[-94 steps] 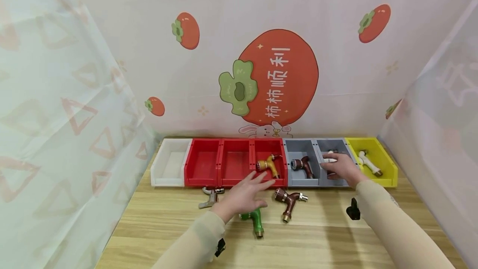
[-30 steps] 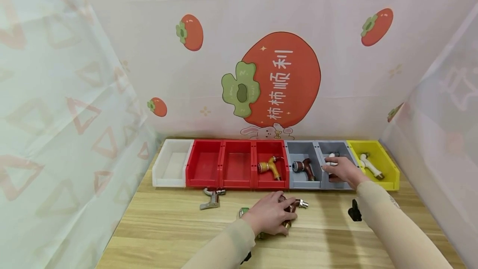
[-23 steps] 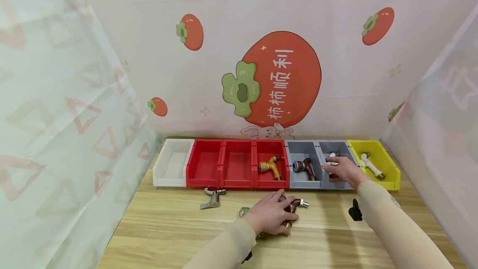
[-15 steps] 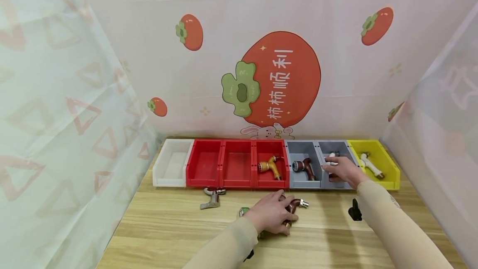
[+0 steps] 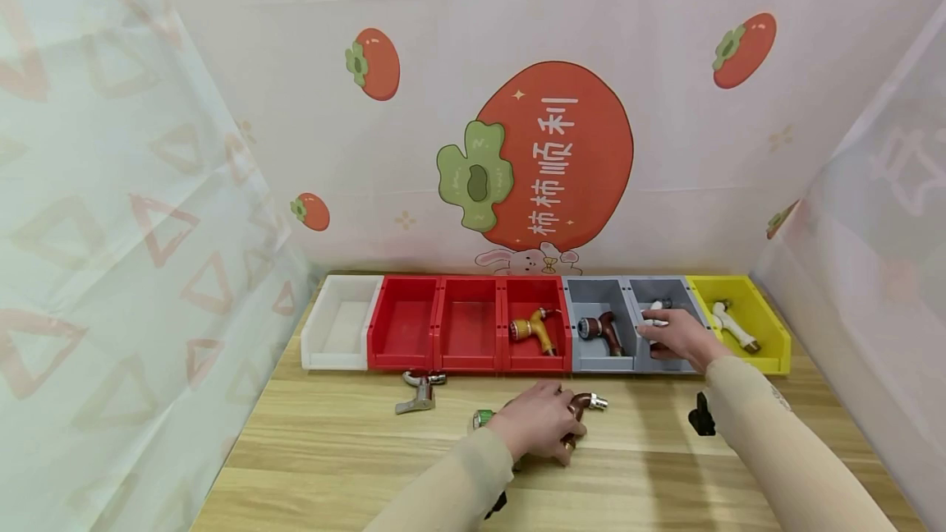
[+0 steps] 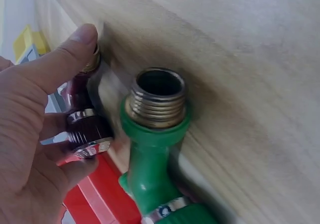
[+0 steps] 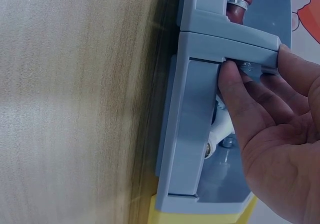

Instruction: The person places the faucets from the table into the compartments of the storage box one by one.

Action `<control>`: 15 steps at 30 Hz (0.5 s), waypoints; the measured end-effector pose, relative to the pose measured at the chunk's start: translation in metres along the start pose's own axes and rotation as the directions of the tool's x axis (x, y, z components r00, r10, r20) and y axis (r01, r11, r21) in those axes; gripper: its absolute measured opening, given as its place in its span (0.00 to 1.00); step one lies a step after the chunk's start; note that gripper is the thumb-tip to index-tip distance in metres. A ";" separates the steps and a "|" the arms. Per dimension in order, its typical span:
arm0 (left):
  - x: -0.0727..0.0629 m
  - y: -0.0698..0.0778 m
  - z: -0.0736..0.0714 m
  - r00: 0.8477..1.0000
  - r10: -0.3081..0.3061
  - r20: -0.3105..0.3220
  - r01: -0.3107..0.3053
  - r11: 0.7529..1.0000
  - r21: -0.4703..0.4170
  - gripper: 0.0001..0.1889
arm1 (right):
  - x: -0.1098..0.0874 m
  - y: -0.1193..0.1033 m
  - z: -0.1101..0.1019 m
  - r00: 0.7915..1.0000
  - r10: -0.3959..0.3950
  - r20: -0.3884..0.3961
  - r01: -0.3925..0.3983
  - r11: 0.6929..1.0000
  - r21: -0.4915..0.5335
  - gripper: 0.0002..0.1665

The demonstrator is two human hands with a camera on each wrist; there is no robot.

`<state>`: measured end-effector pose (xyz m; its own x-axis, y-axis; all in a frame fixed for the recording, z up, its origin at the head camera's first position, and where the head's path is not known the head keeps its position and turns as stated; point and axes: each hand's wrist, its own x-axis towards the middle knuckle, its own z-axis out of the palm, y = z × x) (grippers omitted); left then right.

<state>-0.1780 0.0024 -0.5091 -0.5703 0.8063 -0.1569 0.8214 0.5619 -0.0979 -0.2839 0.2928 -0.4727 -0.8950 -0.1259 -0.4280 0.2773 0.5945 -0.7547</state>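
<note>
Left hand (image 5: 538, 429) fingers curled round the brown faucet (image 5: 584, 406) lying on the wood surface (image 5: 332, 450), green faucet (image 6: 155, 149) touching beside it; right hand (image 5: 676, 337) rests in the right grey bin (image 7: 192, 129), fingers loosely bent over a white faucet (image 7: 220, 131).

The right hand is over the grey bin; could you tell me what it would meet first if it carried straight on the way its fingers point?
The right hand points up-left across the grey bin. Its fingers already touch the divider wall, so it would likely meet that, then the brown faucet next door. Depth is uncertain.
</note>
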 end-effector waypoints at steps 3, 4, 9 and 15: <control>-0.002 -0.001 0.003 0.999 0.024 -0.037 -0.022 0.999 0.033 0.19 | -0.001 0.000 0.000 1.000 -0.007 0.002 0.007 1.000 -0.004 0.41; -0.003 -0.001 0.004 0.998 0.031 -0.050 -0.029 0.999 0.041 0.20 | -0.001 0.000 0.000 1.000 -0.007 0.002 0.007 1.000 -0.003 0.41; -0.006 -0.001 0.007 0.992 0.073 -0.102 -0.068 0.996 0.054 0.24 | -0.002 -0.001 0.000 1.000 -0.005 0.006 0.005 1.000 -0.006 0.41; -0.009 -0.002 0.006 0.985 0.088 -0.151 -0.081 0.995 0.055 0.26 | -0.003 0.000 0.001 1.000 -0.009 0.002 0.009 1.000 -0.003 0.41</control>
<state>-0.1747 -0.0069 -0.5139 -0.4903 0.8714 -0.0152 0.8641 0.4837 -0.1390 -0.2811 0.2922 -0.4720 -0.8967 -0.1330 -0.4223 0.2682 0.5957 -0.7571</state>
